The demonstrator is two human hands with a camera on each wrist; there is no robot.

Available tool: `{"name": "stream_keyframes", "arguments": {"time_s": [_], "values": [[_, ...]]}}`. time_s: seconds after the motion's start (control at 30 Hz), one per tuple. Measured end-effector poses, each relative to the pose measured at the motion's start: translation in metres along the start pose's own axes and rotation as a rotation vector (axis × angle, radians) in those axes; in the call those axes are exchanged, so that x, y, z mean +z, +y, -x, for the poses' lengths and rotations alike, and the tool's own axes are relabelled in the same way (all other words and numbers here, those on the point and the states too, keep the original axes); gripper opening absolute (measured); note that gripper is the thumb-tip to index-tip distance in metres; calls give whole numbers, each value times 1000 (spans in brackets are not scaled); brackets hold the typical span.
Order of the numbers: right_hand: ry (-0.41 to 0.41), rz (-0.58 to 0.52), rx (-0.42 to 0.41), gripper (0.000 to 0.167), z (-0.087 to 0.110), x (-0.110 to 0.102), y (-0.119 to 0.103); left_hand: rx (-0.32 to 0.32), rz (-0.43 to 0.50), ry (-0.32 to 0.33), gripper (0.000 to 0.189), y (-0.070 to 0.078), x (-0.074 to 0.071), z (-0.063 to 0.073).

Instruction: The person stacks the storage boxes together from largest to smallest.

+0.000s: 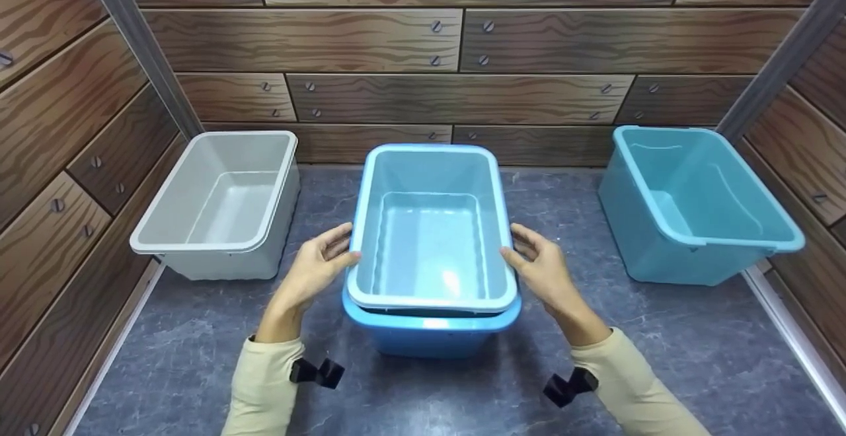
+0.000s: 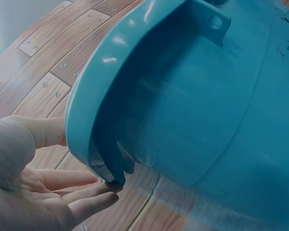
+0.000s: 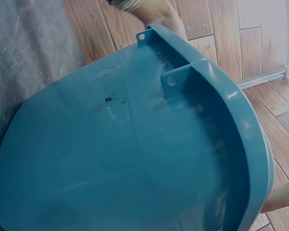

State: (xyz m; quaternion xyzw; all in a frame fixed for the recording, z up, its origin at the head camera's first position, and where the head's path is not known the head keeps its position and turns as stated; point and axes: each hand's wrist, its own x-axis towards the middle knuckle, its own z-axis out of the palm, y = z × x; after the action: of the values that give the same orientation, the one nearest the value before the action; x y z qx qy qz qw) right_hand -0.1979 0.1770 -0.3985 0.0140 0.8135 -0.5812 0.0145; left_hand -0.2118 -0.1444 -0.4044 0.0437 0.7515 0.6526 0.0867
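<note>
Light-blue tub [image 1: 433,302] sat nested in the blue tub [image 1: 429,342]; my left hand [image 1: 316,265] and right hand [image 1: 543,269] pinched its side rims, thumbs over, fingers part-curled outside. I judged the step as taking hold, the next move calling for even pressure.

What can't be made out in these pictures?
Inside of the blue bin, head view: mostly covered by the light blue bin.
Floor of the teal bin, head view: partly hidden by its near wall.
Right hand, right wrist view: mostly beyond the right edge.
Dark marks, right wrist view: too small to identify.
</note>
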Motion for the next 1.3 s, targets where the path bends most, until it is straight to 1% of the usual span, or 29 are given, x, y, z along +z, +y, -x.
{"name": "stream_keyframes", "arguments": {"time_s": [0.13,0.23,0.43,0.57,0.8,0.9,1.03,1.13,1.3], "values": [[-35,-29,34,55,-1,-1,2,-9,2,-25,63,-1,-1,0],[-41,-26,43,53,-1,-2,3,-6,3,-33,61,-2,-1,-1],[-27,-17,38,52,-2,-5,6,-4,18,-43,61,-3,-1,-4],[-16,-29,29,51,-2,-7,7,6,19,-45,60,-3,2,-6],[-7,-44,43,52,-6,-17,9,31,63,-41,60,-1,15,-14],[8,-70,48,51,-10,-22,12,38,67,-36,61,0,22,-19],[33,-85,63,51,-16,-29,15,43,49,-41,61,3,31,-24],[42,-81,79,52,-21,-34,16,39,52,-26,61,3,36,-29],[38,-91,107,55,-31,-40,17,26,85,30,60,4,43,-39]]}}
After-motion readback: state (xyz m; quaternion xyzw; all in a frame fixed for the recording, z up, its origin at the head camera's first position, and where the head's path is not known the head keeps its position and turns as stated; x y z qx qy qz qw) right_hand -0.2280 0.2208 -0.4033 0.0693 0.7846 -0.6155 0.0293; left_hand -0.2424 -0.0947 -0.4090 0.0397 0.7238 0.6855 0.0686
